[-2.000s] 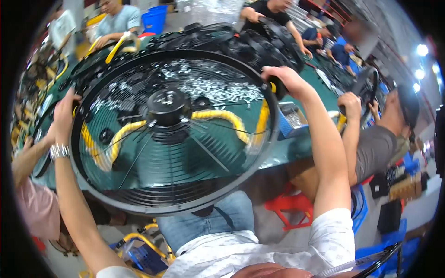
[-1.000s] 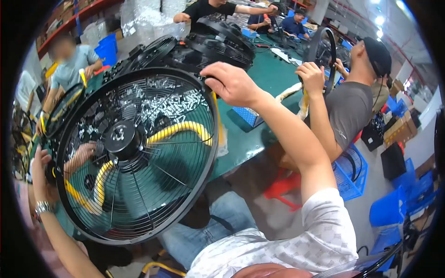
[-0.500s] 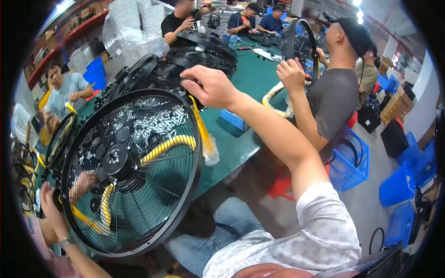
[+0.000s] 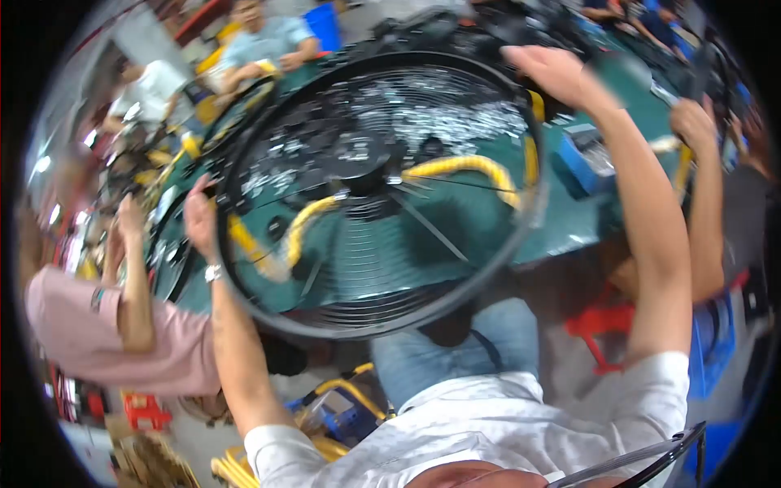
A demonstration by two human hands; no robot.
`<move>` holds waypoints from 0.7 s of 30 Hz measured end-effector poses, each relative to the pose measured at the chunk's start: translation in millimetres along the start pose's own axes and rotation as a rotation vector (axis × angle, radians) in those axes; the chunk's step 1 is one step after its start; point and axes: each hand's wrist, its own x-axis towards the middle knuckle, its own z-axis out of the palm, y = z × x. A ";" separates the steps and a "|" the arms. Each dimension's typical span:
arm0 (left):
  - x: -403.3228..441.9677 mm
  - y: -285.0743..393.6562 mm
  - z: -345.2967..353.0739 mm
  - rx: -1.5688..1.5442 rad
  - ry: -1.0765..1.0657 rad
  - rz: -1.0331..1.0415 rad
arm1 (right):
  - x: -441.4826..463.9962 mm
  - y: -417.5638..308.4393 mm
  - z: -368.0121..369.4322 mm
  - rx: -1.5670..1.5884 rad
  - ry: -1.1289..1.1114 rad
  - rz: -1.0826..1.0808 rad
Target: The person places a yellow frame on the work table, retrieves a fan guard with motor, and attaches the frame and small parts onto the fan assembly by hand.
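Observation:
A large round black fan guard (image 4: 370, 321), with thin wires and a round hub (image 4: 358, 159), stands tilted in front of me. Its lower rim is above my thighs. My left hand (image 4: 199, 218), wearing a wristwatch, is upright at the left rim, fingers stretched out and palm toward it. At the upper right rim, my right hand (image 4: 557, 75) reaches over with extended fingers; I cannot tell whether it presses on the rim. Through the wires show curved yellow tubing (image 4: 468, 165) and many small shiny metal parts (image 4: 455, 114) on the green table.
A blue box (image 4: 587, 159) sits on the table to the right. Left of me is a person in a pink shirt (image 4: 130, 342); another person's hand (image 4: 694, 126) is at the right. Others sit across the table. A red stool (image 4: 602, 329) and yellow tubes (image 4: 236, 468) are below.
My view has swung left and down, so the fan guard appears farther right and higher. It now looks more tilted. My right hand's fingers have straightened; my left hand stays beside the rim.

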 end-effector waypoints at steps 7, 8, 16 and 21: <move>59.4 61.0 -21.5 -0.074 -0.176 -0.742 | -44.4 8.9 26.3 0.128 0.254 -0.558; 61.2 64.5 -13.2 0.065 -0.248 -0.817 | -40.2 14.0 35.7 0.200 0.310 -0.589; 4.9 6.8 7.0 0.084 -0.003 0.009 | 32.4 31.4 12.4 0.297 -0.400 -0.013; 37.1 52.0 -19.1 0.049 -0.356 -0.326 | -4.4 12.0 13.8 0.162 0.199 -0.281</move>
